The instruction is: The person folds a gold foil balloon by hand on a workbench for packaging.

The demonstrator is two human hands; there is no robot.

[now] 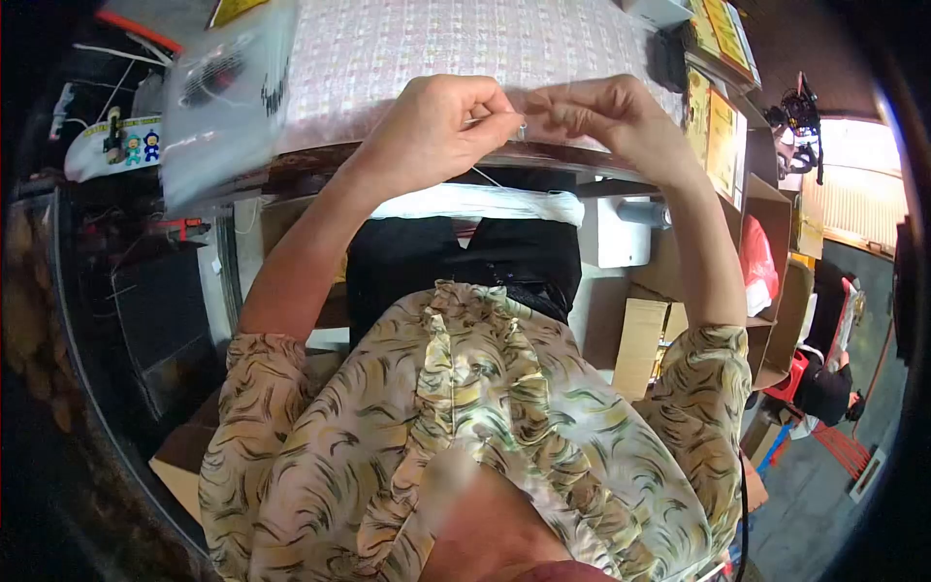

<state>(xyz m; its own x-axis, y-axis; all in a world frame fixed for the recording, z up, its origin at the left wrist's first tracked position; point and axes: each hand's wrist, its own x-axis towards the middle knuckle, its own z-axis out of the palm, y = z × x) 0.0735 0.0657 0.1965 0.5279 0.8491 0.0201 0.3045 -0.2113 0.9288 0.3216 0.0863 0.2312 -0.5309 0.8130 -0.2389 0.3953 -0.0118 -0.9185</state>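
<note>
Part [522,129], small and metallic, sits upper centre of the frame at the table [436,48] edge, pinched between both hands. The left hand [436,131] is curled nearly closed, thumb and forefinger nipping the part. The right hand [606,116] meets it from the other side in a similar fingertip pinch, its other fingers loosely bent. A thin thread [488,177] runs down from the left hand. For fine work of this kind, brace both wrists against the table edge, grip lightly and keep the thread free of slack. The table carries a patterned cloth. A clear bag [228,92] lies upper left, yellow packs [722,136] upper right. A white bundle [475,202] lies across the lap. Cardboard boxes [640,339] stand at right, and another person [824,388] sits at lower right.
</note>
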